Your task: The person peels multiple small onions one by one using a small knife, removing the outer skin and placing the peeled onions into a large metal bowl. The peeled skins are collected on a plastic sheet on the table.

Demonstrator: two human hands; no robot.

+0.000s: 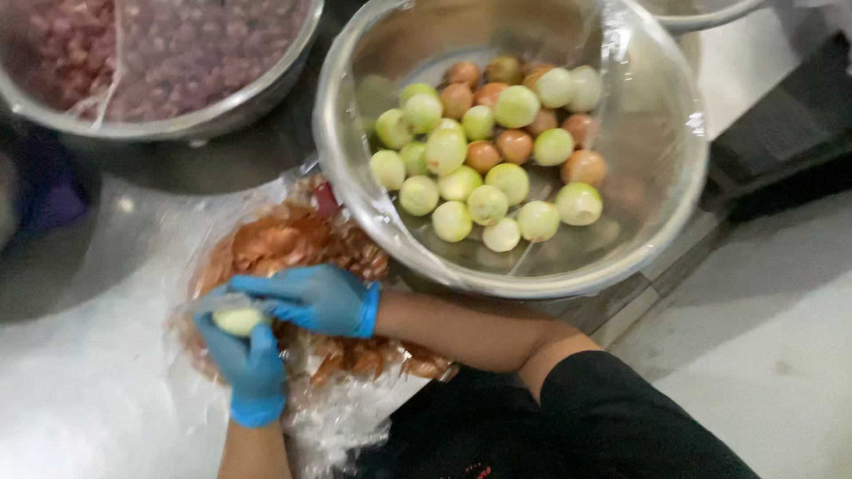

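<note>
Both of my hands wear blue gloves. My left hand [247, 364] cups a small pale peeled onion [238, 320] from below. My right hand [312, 299] reaches in from the right, and its fingers curl over the top of the same onion. The hands work above a heap of brown onion skins [293, 241] lying on a clear plastic bag [342, 417]. Just beyond the skins stands a large steel bowl [355, 191] holding several peeled onions [488, 164], some pale green, some orange-brown.
A second steel bowl [226, 111] at the top left holds purplish chopped pieces under clear film. A third bowl's rim [701, 13] shows at the top right. A dark block [781, 142] lies at the right. The surface is light grey and shiny.
</note>
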